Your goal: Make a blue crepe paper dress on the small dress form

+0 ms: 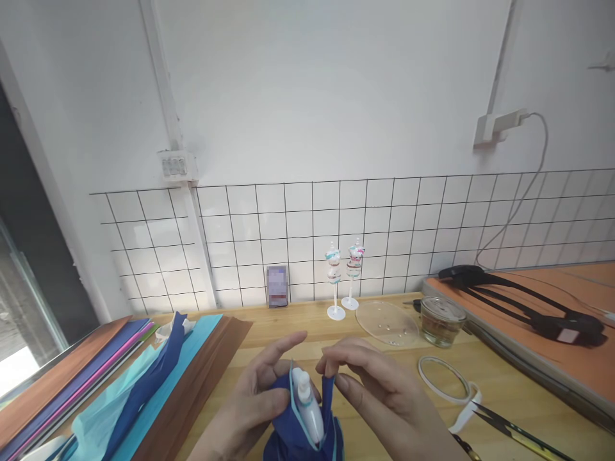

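Observation:
Near the table's front edge stands a small white dress form [311, 410] with a rounded neck knob, wrapped in dark blue fabric [288, 432] with a light blue edge. My left hand [257, 397] grips the fabric on the left side, its thumb in front and index finger raised. With thumb and fingertips, my right hand [379, 390] pinches a narrow upright strip of the blue fabric on the right side. The fabric lies open at the front, so the white surface shows between its edges. The lower part of the form is cut off by the frame.
Coloured fabric sheets [192, 378] are stacked on the left. Two small decorated dress forms [334, 275] stand at the back, near a clear round plate [387, 322] and a glass jar [442, 320]. White tape [444, 378] and scissors [516, 432] lie on the right, before an orange mat [562, 288].

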### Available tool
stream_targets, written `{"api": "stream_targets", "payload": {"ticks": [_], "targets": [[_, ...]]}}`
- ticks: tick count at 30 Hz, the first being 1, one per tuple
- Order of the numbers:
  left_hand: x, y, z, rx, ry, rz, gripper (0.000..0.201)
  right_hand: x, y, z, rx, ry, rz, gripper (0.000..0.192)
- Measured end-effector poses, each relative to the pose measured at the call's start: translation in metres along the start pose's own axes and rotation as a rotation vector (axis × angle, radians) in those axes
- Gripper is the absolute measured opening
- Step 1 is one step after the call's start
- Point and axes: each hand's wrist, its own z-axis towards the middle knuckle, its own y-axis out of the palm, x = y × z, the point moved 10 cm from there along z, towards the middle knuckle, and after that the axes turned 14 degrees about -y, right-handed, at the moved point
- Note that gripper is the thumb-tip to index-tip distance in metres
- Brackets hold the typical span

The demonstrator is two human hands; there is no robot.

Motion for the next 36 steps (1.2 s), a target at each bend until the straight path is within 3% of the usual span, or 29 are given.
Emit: {"api": "stream_targets", "payload": {"ticks": [10, 18, 29, 36], "targets": [[0.005, -0.027, -0.001, 0.171, 0.053, -0.043, 0.060, 0.022, -0.012, -0.004, 0.160, 0.115, 0.114, 0.028], [0.006, -0.047, -0.003, 0.462, 0.093, 0.002, 0.049, 0.035, -0.018, -0.009, 0.272, 0.163, 0.221, 0.019], [0.011, -0.056, -0.004, 0.512, 0.136, -0.010, 0.036, 0.048, -0.029, -0.013, 0.330, 0.217, 0.181, 0.019], [0.016, -0.047, -0.005, 0.511, 0.122, 0.035, 0.034, 0.062, -0.021, -0.014, 0.269, 0.353, 0.198, 0.038]]}}
